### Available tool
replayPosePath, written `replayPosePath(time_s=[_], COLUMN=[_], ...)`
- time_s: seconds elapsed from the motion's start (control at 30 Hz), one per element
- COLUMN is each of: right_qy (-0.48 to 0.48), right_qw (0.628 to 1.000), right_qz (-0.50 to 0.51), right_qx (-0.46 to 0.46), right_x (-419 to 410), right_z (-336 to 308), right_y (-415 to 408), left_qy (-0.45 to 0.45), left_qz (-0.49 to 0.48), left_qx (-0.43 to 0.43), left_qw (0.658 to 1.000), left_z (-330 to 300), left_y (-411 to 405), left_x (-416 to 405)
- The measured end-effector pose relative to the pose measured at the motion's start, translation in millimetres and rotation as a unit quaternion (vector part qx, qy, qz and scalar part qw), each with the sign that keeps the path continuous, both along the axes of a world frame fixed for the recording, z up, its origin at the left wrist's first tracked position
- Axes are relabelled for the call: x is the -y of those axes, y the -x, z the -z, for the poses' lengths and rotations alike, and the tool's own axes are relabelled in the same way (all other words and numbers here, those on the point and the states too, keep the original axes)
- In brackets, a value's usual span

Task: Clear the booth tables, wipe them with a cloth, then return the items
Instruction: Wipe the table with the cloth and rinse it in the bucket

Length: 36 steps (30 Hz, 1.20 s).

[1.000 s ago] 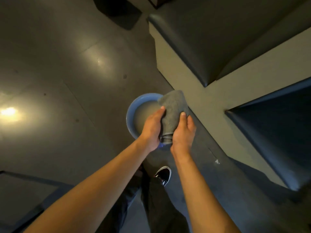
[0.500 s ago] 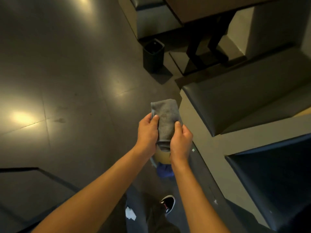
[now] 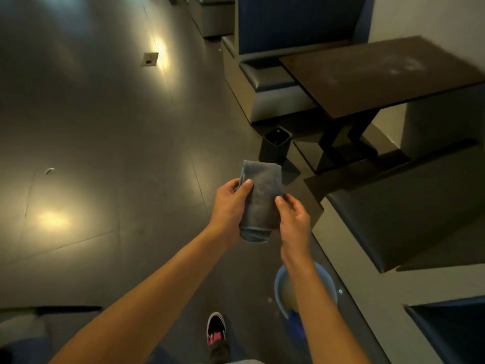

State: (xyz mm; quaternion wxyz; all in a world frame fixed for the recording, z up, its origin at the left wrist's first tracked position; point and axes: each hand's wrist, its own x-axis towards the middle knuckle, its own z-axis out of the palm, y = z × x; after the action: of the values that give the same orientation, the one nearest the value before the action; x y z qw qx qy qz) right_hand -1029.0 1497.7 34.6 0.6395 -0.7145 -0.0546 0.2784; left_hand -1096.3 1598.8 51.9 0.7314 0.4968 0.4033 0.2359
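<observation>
Above the dark floor (image 3: 105, 127), folded grey cloth (image 3: 261, 198) between both hands, left hand (image 3: 231, 206) and right hand (image 3: 292, 219) gripping its sides

Landmark: the table (image 3: 380, 74). Its top is bare, open from the aisle side. Bench seats (image 3: 273, 80) flank it on its far and near sides. A bin (image 3: 277, 143) stands at its aisle-side corner. Left of the table, the floor (image 3: 105, 127) lies open.

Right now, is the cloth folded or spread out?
Folded. The grey cloth forms a narrow layered pad with a doubled lower edge, held between the left hand and right hand.
</observation>
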Motion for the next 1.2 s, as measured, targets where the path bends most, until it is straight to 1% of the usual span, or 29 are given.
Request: replayPosePath(time_s=[0.1,0.27,0.37,0.47,0.57,0.7,0.8,1.0,1.07,1.2], right_qy=[-0.046,-0.129,-0.114,-0.093,-0.094,-0.114,-0.12,-0.075,-0.065,-0.051], right_qw=[0.998,0.986,0.986,0.989,0.988,0.986,0.984,0.984,0.986,0.99], right_qz=[-0.035,-0.082,-0.119,-0.113,-0.111,-0.119,-0.12,-0.124,-0.115,-0.098], right_qx=[0.019,-0.066,-0.033,0.02,0.054,0.04,0.044,0.1,0.099,0.087], right_x=[-28.7,-68.4,-81.3,-98.9,-122.1,-160.8,-192.6,-237.2,-248.2,-265.3], right_z=[-25.7,-56.1,-59.4,-58.0,-55.6,-52.0,-53.9,-66.4,-66.0,-64.2], right_y=[2.6,-9.3,-24.3,-52.1,-91.4,-154.3,-214.5,-328.2,-359.7,-414.4], left_qy=[0.001,0.038,0.041,0.011,-0.018,-0.072,-0.085,-0.136,-0.131,-0.141], left_qz=[0.022,0.098,0.128,0.146,0.162,0.183,0.178,0.189,0.198,0.185], left_qx=[-0.003,0.021,0.021,-0.009,-0.025,-0.027,-0.004,0.06,0.067,0.02], left_qw=[1.0,0.994,0.991,0.989,0.986,0.98,0.98,0.971,0.969,0.972], left_z=[-15.4,-30.5,-33.8,-34.0,-33.9,-37.7,-44.3,-56.8,-58.1,-55.6], left_y=[12.9,13.6,-0.3,-27.6,-68.5,-132.5,-190.9,-301.6,-334.9,-400.6], left_x=[-35.5,-86.4,-106.1,-126.5,-150.0,-190.9,-220.7,-273.3,-282.5,-296.3])
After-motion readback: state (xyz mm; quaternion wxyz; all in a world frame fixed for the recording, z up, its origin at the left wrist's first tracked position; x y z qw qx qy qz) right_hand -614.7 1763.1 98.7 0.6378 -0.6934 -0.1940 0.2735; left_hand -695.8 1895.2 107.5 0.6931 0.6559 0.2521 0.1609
